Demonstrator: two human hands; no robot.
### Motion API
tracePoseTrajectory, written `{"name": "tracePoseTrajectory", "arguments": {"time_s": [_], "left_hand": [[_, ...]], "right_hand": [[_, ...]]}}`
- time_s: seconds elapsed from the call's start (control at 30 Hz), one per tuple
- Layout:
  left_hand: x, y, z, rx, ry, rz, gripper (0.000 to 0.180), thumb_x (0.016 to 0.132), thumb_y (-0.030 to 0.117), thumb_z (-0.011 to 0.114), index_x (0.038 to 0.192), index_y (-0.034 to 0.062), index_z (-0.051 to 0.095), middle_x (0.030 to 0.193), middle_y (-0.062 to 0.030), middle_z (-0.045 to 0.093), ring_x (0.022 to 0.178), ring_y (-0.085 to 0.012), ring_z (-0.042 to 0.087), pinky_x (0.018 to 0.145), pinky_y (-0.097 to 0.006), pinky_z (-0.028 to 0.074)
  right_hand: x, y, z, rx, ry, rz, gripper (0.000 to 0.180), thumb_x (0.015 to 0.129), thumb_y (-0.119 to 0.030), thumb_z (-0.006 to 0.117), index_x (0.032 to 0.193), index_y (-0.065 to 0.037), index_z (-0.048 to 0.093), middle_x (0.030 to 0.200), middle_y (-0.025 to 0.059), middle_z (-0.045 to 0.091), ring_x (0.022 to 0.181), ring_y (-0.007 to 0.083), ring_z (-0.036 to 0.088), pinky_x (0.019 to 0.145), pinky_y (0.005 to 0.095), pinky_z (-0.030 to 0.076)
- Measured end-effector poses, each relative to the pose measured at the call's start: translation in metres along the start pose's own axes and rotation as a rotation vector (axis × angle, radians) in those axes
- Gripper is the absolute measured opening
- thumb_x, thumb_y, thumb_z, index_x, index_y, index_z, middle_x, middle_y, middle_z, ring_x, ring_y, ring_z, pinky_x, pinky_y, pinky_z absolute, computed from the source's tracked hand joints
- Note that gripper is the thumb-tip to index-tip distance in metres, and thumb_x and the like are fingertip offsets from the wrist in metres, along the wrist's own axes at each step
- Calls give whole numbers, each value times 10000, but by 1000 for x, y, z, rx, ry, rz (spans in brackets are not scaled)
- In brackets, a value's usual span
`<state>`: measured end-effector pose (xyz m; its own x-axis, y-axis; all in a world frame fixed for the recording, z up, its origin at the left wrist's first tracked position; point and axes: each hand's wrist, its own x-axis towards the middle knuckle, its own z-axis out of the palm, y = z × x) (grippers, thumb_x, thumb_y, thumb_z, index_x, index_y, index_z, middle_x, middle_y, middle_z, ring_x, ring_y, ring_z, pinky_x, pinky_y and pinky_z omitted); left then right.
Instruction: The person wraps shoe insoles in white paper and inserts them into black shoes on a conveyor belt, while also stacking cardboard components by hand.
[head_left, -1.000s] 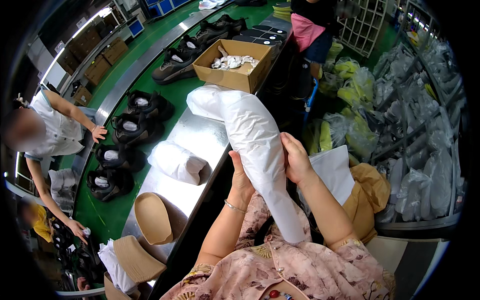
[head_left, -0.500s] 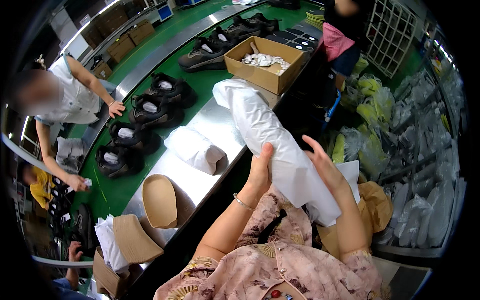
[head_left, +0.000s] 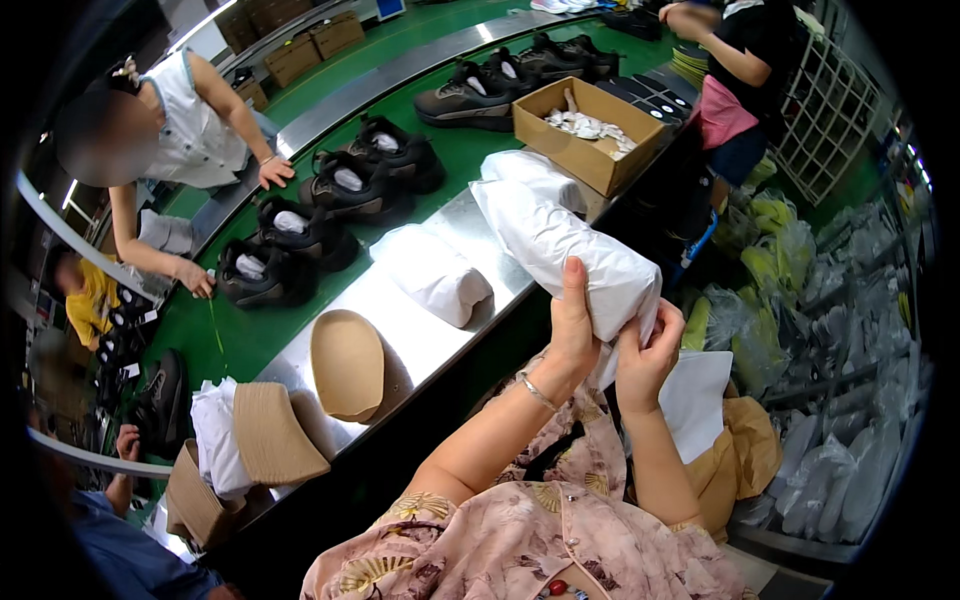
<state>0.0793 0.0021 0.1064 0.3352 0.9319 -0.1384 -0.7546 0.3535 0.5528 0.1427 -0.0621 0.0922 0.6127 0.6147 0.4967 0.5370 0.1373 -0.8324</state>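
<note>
White bundle (head_left: 570,248) | juts forward | left grip (head_left: 574,335) clasps side | right grip (head_left: 647,362) pinches near end

There are the person's two bare hands (head_left: 573,325), three white paper-wrapped bundles (head_left: 570,250), one open cardboard box (head_left: 560,138) on the desk (head_left: 345,300), one oval tan shell (head_left: 347,362), and four dark shoes (head_left: 375,202) in the nearer row.

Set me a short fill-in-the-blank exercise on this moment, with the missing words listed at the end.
1. The left grip and right grip hold a long paper-wrapped bundle coloured ____.
2. The thin round silver bracelet circles the wearer's ____ wrist.
3. Dark rounded laced shoes stand on a flat belt coloured ____.
4. The open rectangular box is made of brown ____.

Missing words: white; left; green; cardboard.
</note>
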Motion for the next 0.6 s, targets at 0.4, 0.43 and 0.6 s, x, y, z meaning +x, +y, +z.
{"name": "tracePoseTrajectory", "arguments": {"time_s": [0.4, 0.43, 0.6], "left_hand": [[6, 15, -20, -180, 17, -7, 772, 737, 708, 530, 1192, 88, 463, 1074, -43, 568, 998, -212, 544, 887, -362, 440], [7, 17, -21, -187, 3, 4, 784, 735, 707, 533, 1206, 86, 452, 1083, -44, 566, 1007, -215, 541, 894, -365, 436], [15, 31, -33, 3, -41, 84, 860, 741, 704, 526, 1268, 38, 388, 1161, -121, 545, 1068, -251, 535, 936, -374, 420]], "right_hand": [[-10, -7, 37, 816, 111, 613, 181, 856, -159, 641, 858, -9, 539, 822, 38, 541, 709, 91, 472, 643, 225, 397], [-6, -5, 36, 771, 31, 613, 202, 840, -171, 664, 855, -12, 539, 792, 24, 537, 701, 88, 474, 636, 221, 396], [20, 3, 25, 559, -274, 637, 361, 766, -169, 738, 983, -13, 495, 745, 36, 573, 646, 104, 521, 582, 230, 421]]}}
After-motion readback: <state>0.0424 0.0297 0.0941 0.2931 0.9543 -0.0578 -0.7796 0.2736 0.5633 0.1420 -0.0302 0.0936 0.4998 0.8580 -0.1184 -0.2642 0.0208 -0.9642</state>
